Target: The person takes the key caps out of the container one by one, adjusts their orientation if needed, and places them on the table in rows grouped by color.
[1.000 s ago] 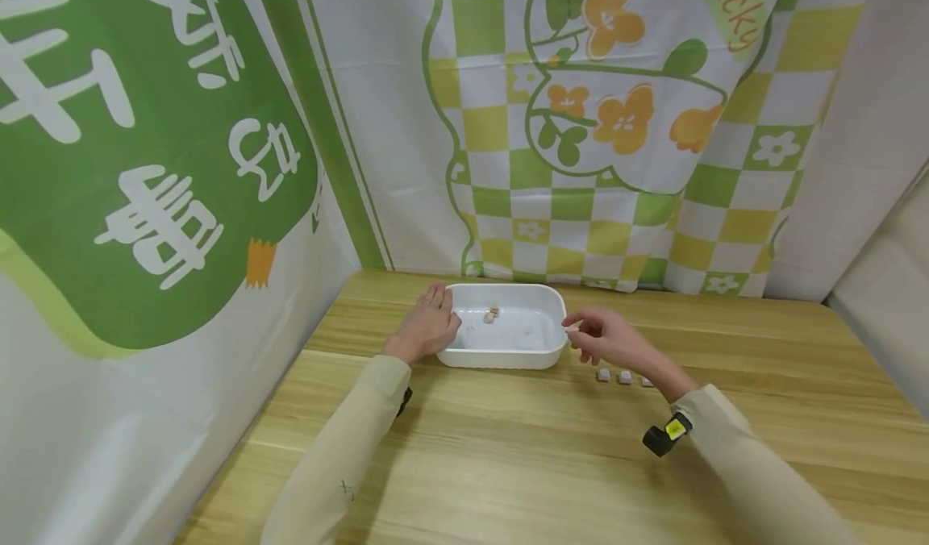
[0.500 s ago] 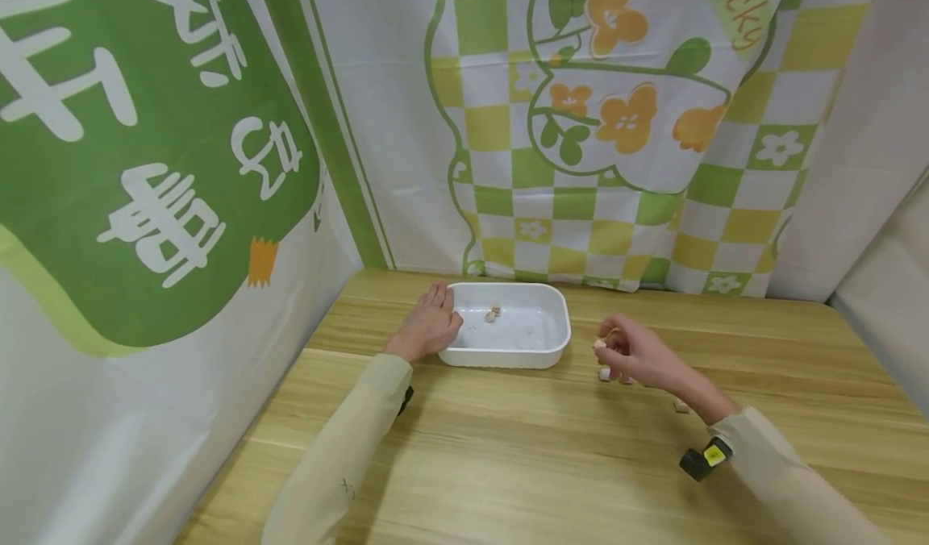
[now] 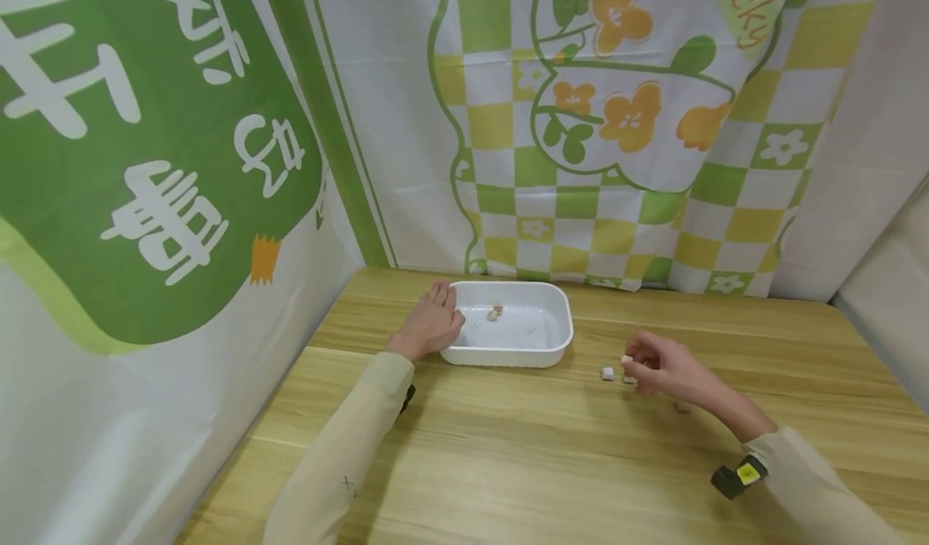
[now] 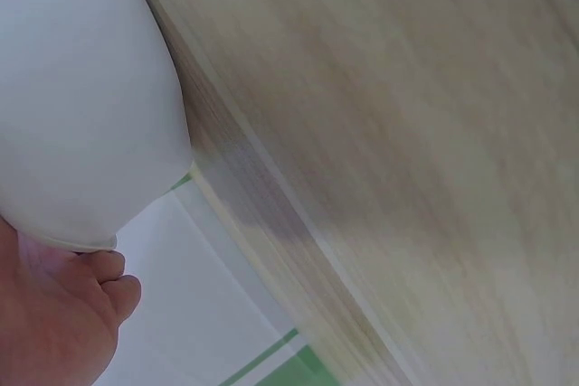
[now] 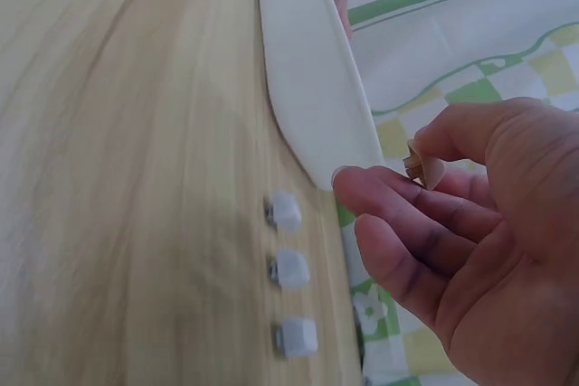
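In the head view, my left hand (image 3: 428,322) grips the left rim of a white plastic basin (image 3: 508,358). The left wrist view shows that hand (image 4: 63,314) at the basin's rim (image 4: 90,243). My right hand (image 3: 671,370) is over the table, right of the basin. Between its thumb and fingers it pinches a small beige keycap (image 5: 427,169), whose brown stem shows in the right wrist view. Below it, white keycaps (image 5: 291,268) stand in a row on the table. A couple of small beige pieces (image 3: 495,313) lie inside the basin.
The wooden table (image 3: 508,448) runs back to a patterned curtain (image 3: 566,206). Another small beige piece (image 3: 682,407) lies beneath the right forearm, partly shadowed. A white and green cloth (image 3: 181,303) hangs along the left side.
My right hand has drawn back from the basin's right rim, rightward and toward me, with the keycap in its fingers. The left hand stays at the basin's left rim.
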Demonstrator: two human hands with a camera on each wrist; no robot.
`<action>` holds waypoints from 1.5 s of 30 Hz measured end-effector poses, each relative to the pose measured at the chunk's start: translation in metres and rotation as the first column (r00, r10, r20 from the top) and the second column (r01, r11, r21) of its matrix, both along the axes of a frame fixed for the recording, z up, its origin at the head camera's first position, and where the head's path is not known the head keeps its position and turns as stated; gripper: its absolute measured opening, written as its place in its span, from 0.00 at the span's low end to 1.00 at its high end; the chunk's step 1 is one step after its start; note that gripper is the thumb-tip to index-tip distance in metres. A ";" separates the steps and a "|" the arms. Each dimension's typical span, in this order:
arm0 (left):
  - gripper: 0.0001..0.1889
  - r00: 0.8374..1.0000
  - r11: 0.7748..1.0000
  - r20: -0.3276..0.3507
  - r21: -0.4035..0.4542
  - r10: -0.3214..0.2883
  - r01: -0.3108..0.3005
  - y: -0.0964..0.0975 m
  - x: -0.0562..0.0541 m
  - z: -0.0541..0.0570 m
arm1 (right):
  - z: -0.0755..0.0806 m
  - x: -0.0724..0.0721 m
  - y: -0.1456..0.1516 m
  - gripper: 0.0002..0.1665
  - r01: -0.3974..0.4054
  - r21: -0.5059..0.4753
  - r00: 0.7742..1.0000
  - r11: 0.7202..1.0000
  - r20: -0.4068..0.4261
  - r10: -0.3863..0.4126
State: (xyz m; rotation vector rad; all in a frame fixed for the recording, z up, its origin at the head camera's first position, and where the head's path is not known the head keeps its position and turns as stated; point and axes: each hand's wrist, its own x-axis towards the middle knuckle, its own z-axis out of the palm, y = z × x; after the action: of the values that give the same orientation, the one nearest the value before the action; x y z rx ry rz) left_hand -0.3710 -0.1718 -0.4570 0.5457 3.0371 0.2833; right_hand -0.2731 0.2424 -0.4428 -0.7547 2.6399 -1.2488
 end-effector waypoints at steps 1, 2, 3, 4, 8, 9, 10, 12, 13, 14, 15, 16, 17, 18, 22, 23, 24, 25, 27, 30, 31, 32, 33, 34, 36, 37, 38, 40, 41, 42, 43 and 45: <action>0.36 1.000 1.000 -0.001 -0.001 -0.002 0.002 0.000 0.000 0.000 | 0.000 0.001 0.002 0.11 0.002 0.008 1.000 1.000 -0.002 -0.002; 0.36 1.000 1.000 -0.003 -0.005 -0.002 0.002 0.001 0.000 0.000 | -0.001 0.002 0.005 0.11 0.010 0.020 1.000 1.000 -0.005 -0.010; 0.36 1.000 1.000 -0.004 -0.004 -0.002 0.002 0.001 -0.001 0.001 | -0.001 0.003 0.007 0.11 0.017 0.038 1.000 0.999 -0.016 -0.017; 0.36 1.000 1.000 -0.005 -0.001 -0.002 0.002 0.001 -0.001 0.001 | -0.002 0.004 0.009 0.11 0.029 0.050 0.999 0.998 -0.028 -0.027; 0.36 1.000 1.000 -0.004 -0.017 -0.002 0.002 0.001 -0.001 0.001 | -0.007 0.007 0.017 0.07 0.097 0.116 0.990 0.989 -0.110 -0.084; 0.36 1.000 1.000 -0.001 -0.017 -0.002 0.002 0.001 -0.001 0.001 | -0.008 0.008 0.018 0.06 0.110 0.131 0.987 0.985 -0.131 -0.093; 0.36 1.000 1.000 0.000 -0.018 -0.004 0.004 0.001 -0.001 0.001 | -0.009 0.008 0.020 0.06 0.123 0.142 0.984 0.982 -0.144 -0.103; 0.36 1.000 1.000 0.001 -0.021 -0.003 0.003 0.001 -0.001 0.001 | -0.010 0.009 0.023 0.06 0.144 0.159 0.981 0.977 -0.151 -0.120; 0.36 1.000 1.000 -0.001 -0.019 -0.003 0.003 0.001 -0.001 0.001 | -0.011 0.010 0.024 0.07 0.153 0.166 0.980 0.974 -0.149 -0.129; 0.35 1.000 1.000 0.001 -0.015 -0.003 0.003 0.001 -0.001 0.002 | -0.011 0.010 0.026 0.07 0.159 0.172 0.980 0.972 -0.147 -0.135; 0.35 1.000 1.000 -0.001 -0.012 -0.003 0.003 0.001 -0.001 0.002 | -0.012 0.010 0.027 0.08 0.164 0.175 0.980 0.971 -0.144 -0.139; 0.36 1.000 1.000 -0.002 -0.010 -0.003 0.003 0.001 -0.001 0.002 | -0.012 0.010 0.029 0.07 0.164 0.178 0.980 0.970 -0.145 -0.139; 0.35 1.000 1.000 -0.003 -0.010 -0.003 0.003 0.001 -0.001 0.002 | -0.012 0.010 0.030 0.07 0.164 0.181 0.980 0.970 -0.144 -0.138; 0.35 1.000 1.000 -0.005 -0.008 -0.003 0.003 0.001 -0.001 0.002 | -0.013 0.009 0.031 0.07 0.160 0.182 0.980 0.970 -0.146 -0.134; 0.36 1.000 1.000 -0.005 -0.011 -0.003 0.003 0.001 -0.002 0.001 | -0.015 0.009 0.036 0.06 0.123 0.188 0.984 0.974 -0.149 -0.095; 0.36 1.000 1.000 -0.006 -0.012 -0.002 0.002 0.001 -0.002 0.000 | -0.016 0.009 0.038 0.07 0.110 0.191 0.986 0.975 -0.142 -0.084; 0.36 1.000 1.000 -0.005 -0.012 -0.002 0.002 0.001 -0.002 0.000 | -0.017 0.009 0.039 0.08 0.102 0.195 0.988 0.975 -0.134 -0.077; 0.36 1.000 1.000 -0.005 -0.013 -0.003 0.003 0.001 -0.002 0.000 | -0.018 0.009 0.040 0.09 0.096 0.201 0.989 0.975 -0.126 -0.071; 0.36 1.000 1.000 -0.003 -0.011 -0.002 0.002 0.001 -0.002 0.000 | -0.020 0.008 0.042 0.09 0.089 0.216 0.992 0.972 -0.110 -0.067; 0.36 1.000 1.000 0.003 -0.008 0.001 -0.001 0.000 -0.001 0.000 | -0.023 0.008 0.043 0.10 0.089 0.246 0.992 0.965 -0.113 -0.063; 0.36 1.000 1.000 0.002 -0.008 0.001 -0.001 0.000 -0.001 0.000 | -0.023 0.009 0.043 0.10 0.087 0.252 0.991 0.964 -0.117 -0.059; 0.36 1.000 1.000 0.001 -0.008 0.003 -0.003 0.000 -0.001 0.000 | -0.024 0.009 0.043 0.09 0.090 0.259 0.991 0.962 -0.123 -0.059; 0.36 1.000 1.000 -0.001 -0.011 0.003 -0.003 0.001 -0.001 0.000 | -0.024 0.009 0.043 0.10 0.087 0.264 0.990 0.961 -0.128 -0.054; 0.36 1.000 1.000 -0.003 -0.012 0.004 -0.004 0.001 -0.001 0.000 | -0.025 0.010 0.043 0.09 0.085 0.268 0.990 0.960 -0.131 -0.051; 0.36 1.000 1.000 -0.006 -0.017 0.005 -0.005 0.001 -0.001 -0.001 | -0.026 0.011 0.043 0.09 0.087 0.276 0.990 0.957 -0.131 -0.052; 0.36 1.000 1.000 -0.005 -0.019 0.008 -0.008 0.001 -0.001 -0.001 | -0.027 0.011 0.043 0.09 0.090 0.282 0.990 0.955 -0.130 -0.055; 0.36 1.000 1.000 -0.003 -0.020 0.009 -0.009 0.001 -0.001 -0.001 | -0.028 0.011 0.044 0.10 0.092 0.287 0.990 0.954 -0.127 -0.058; 0.36 1.000 1.000 0.002 -0.019 0.013 -0.013 0.001 -0.001 -0.001 | -0.030 0.011 0.045 0.10 0.095 0.296 0.991 0.950 -0.119 -0.062; 0.36 1.000 1.000 0.003 -0.017 0.012 -0.012 0.001 -0.001 -0.001 | -0.031 0.011 0.046 0.10 0.096 0.299 0.991 0.950 -0.117 -0.063; 0.36 1.000 1.000 0.004 -0.018 0.012 -0.012 0.002 -0.001 -0.001 | -0.032 0.011 0.047 0.10 0.095 0.298 0.991 0.950 -0.114 -0.063; 0.36 1.000 1.000 0.005 -0.018 0.012 -0.012 0.002 0.000 -0.001 | -0.033 0.011 0.048 0.10 0.099 0.297 0.991 0.950 -0.112 -0.068; 0.36 1.000 1.000 0.003 -0.020 0.011 -0.011 0.002 0.000 0.000 | -0.035 0.011 0.049 0.11 0.097 0.289 0.991 0.952 -0.114 -0.066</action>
State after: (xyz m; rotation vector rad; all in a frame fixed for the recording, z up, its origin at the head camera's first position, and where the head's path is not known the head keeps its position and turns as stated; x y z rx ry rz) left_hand -0.3712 -0.1694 -0.4572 0.5274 3.0368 0.2540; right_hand -0.2625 0.2918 -0.4773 -0.6822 2.8760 -0.8209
